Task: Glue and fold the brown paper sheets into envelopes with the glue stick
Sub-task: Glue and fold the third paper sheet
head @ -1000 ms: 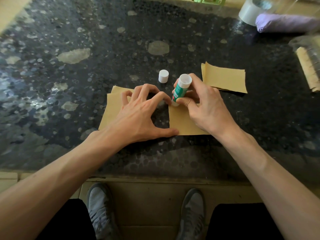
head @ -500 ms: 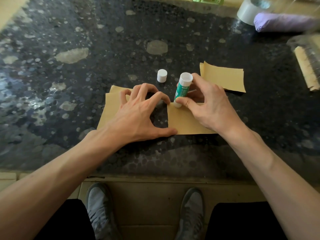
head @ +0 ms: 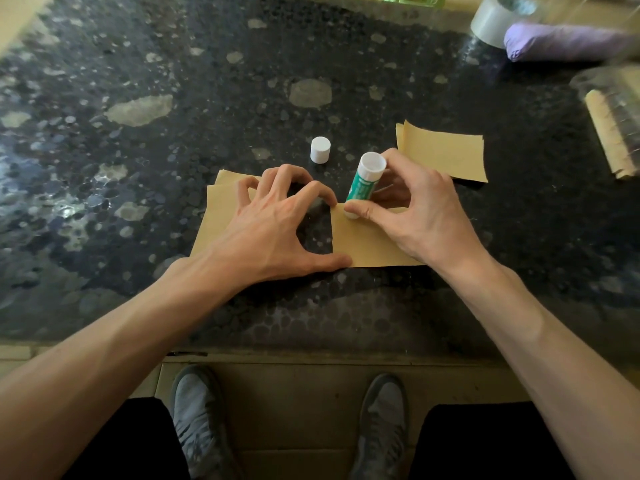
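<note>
— Brown sheet: where is it?
— At the centre of the frame, flat on the tabletop. My left hand arches over its left edge, thumb and fingertip pressing the corners, grasping nothing. My right hand has its grip closed round the glue stick, tip down on the upper left corner.
— Which step?
— Gluing that edge, I judge. Next calls for an even stroke along it, then the fold.

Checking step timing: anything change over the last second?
Barely. The right hand seems to have nudged the glue stick slightly toward the person on the brown sheet. Nothing grabbed or released. The left hand still pins the sheet; the cap and spare sheets are unmoved.
</note>
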{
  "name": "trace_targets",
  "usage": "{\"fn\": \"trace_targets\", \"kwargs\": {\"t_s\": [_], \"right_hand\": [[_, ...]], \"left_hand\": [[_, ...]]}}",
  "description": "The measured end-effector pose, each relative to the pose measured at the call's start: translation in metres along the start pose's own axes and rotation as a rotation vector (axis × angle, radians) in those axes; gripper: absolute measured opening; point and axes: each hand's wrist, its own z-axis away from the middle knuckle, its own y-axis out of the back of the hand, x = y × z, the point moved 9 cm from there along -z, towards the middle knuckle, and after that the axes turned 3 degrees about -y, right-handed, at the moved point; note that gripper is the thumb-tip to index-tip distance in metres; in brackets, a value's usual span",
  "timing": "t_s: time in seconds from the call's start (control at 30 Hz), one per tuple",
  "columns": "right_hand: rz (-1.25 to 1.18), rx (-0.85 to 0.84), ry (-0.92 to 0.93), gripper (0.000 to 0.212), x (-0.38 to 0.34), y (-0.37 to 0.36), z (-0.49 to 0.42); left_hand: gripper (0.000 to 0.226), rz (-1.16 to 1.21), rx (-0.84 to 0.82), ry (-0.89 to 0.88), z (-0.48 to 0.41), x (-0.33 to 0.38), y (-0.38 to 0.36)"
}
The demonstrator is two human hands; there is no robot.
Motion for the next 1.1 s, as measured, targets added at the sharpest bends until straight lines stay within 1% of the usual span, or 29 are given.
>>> {"fn": "trace_targets", "kwargs": {"t_s": [0.13, 0.23, 0.33, 0.5, 0.6, 0.93, 1.1], "right_hand": [[0.001, -0.053, -0.030, 0.040, 0.002, -0.003, 0.000], [-0.036, -0.108, -0.008, 0.032, -0.001, -0.006, 0.003], [-0.044, -0.134, -0.003, 0.031, -0.002, -0.007, 0.005], [-0.042, -0.084, -0.037, 0.041, 0.000, -0.001, 0.007], [-0.041, -0.077, -0.040, 0.043, 0.000, 0.001, 0.009], [-0.071, -0.166, -0.017, 0.034, -0.003, -0.006, 0.018], [-0.069, -0.250, -0.030, 0.035, -0.004, -0.012, 0.022]], "left_hand": [[0.081, -0.001, -0.012, 0.004, 0.000, 0.001, 0.000], [0.079, -0.002, 0.004, -0.004, 0.000, 0.001, 0.001], [0.079, -0.008, 0.013, -0.008, 0.001, 0.002, 0.001], [0.080, -0.004, -0.012, -0.004, 0.000, 0.001, 0.000], [0.081, -0.007, -0.010, -0.007, 0.000, 0.001, 0.000], [0.079, -0.019, 0.020, -0.026, 0.000, 0.002, 0.001], [0.081, -0.023, 0.036, -0.019, 0.001, 0.004, 0.001]]}}
